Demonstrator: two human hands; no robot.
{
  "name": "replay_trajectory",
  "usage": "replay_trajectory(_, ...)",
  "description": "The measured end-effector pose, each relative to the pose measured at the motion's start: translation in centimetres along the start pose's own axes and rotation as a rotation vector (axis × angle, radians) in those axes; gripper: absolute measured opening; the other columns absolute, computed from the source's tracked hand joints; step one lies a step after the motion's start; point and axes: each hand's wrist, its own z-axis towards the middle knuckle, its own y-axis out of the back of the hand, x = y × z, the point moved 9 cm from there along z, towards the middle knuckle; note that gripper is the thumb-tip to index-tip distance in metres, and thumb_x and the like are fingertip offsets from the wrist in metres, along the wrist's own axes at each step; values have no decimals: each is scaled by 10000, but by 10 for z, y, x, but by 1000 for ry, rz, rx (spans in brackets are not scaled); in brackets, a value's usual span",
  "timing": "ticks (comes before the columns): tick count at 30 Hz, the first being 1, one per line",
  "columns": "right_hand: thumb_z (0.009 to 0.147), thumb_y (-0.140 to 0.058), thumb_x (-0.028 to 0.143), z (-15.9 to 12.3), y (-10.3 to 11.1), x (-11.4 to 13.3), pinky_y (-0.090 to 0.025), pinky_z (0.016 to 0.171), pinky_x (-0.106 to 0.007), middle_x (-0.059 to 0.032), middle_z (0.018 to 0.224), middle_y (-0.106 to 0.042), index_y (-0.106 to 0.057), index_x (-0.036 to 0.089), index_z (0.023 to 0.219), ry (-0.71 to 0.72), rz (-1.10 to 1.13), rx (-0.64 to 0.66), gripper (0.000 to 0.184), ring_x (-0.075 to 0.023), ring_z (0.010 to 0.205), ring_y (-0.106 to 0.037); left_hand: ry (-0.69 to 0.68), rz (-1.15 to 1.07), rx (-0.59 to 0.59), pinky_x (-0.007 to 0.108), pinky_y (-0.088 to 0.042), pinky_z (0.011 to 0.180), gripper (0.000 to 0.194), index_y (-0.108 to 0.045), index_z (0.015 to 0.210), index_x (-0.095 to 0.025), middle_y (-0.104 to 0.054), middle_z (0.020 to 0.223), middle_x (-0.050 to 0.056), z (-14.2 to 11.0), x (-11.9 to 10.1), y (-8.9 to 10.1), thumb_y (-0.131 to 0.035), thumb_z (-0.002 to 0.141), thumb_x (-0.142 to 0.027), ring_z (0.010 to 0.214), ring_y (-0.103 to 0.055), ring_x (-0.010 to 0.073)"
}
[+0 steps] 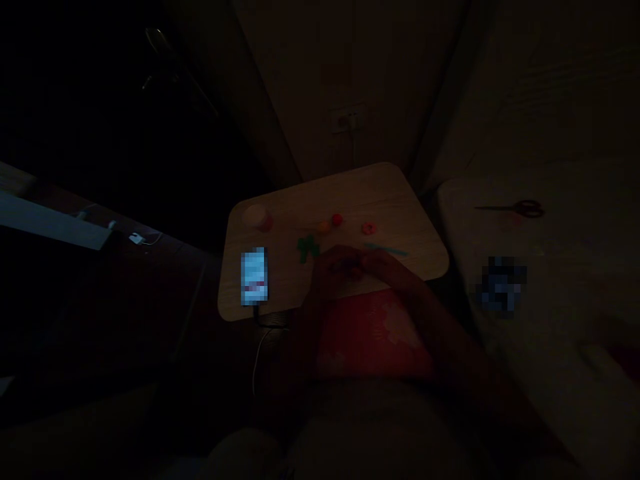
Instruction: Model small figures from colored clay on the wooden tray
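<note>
In dim light, my left hand (336,259) and my right hand (384,265) meet above the near part of a small wooden table (285,283). Their fingers are curled and pressed together at the tips. Whatever lies between them is too dark to make out. Just left of my left hand sits a green cross-like piece (308,248). Beyond the hands are a red ball (337,219), a small orange lump (325,227) and a pinkish-red ring-shaped piece (369,229). A thin blue-green stick (387,249) lies right behind my right hand.
A lit phone (254,277), its screen blurred, lies at the table's left with a cable (257,317) running off the near edge. Behind it stands a pale round tub (257,217). To the right, scissors (520,209) and a blurred dark item (501,285) rest on another surface.
</note>
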Motion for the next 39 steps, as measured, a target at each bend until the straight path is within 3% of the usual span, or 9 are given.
replay_trajectory(7, 901, -600, 638, 5, -8, -1, -503, 765, -316, -53, 759, -707, -716, 164, 712, 16, -132, 41, 523, -185, 744, -644, 33, 96, -98, 364, -572, 858, 314, -782, 919, -191, -784, 1018, 91, -7, 8, 9, -694, 887, -491, 935, -731, 217)
replay_trajectory(12, 898, -607, 602, 11, -1, -6, -505, 732, -322, -73, 857, -742, -757, 162, 904, 30, -272, -95, 465, -215, 792, -661, -20, 254, -65, 395, -565, 896, 373, -772, 986, -200, -774, 1030, 94, -3, 0, 1, -612, 931, -532, 964, -715, 226)
replay_trajectory(17, 942, -540, 584, 12, -1, -2, -473, 674, -300, -70, 820, -738, -734, 167, 874, 22, -353, -144, 464, -194, 720, -641, -81, 283, -23, 440, -541, 981, 466, -712, 1218, -216, -713, 1201, 132, 2, -3, -5, -501, 980, -556, 1118, -669, 247)
replay_trajectory(25, 911, -523, 687, 9, 1, -3, -424, 618, -275, -30, 697, -641, -627, 188, 733, -9, -263, -178, 540, -154, 648, -555, -109, 193, 52, 479, -510, 1042, 389, -667, 1304, -251, -669, 1276, 130, 2, 0, -11, -493, 1010, -439, 1191, -632, 254)
replay_trajectory(30, 931, -484, 678, 7, -2, 0, -425, 626, -279, -5, 667, -588, -568, 202, 718, -2, -123, -145, 528, -143, 623, -520, -47, 134, 75, 468, -480, 1091, 441, -614, 1372, -238, -638, 1334, 143, 2, 2, -10, -556, 983, -437, 1250, -601, 263)
replay_trajectory(39, 965, -448, 596, 2, 2, 5, -405, 639, -296, -6, 616, -549, -542, 201, 630, 3, -197, -166, 526, -144, 592, -489, -3, 82, 101, 469, -491, 1073, 440, -675, 1282, -214, -678, 1274, 146, 3, 6, -10, -647, 924, -468, 1203, -632, 274)
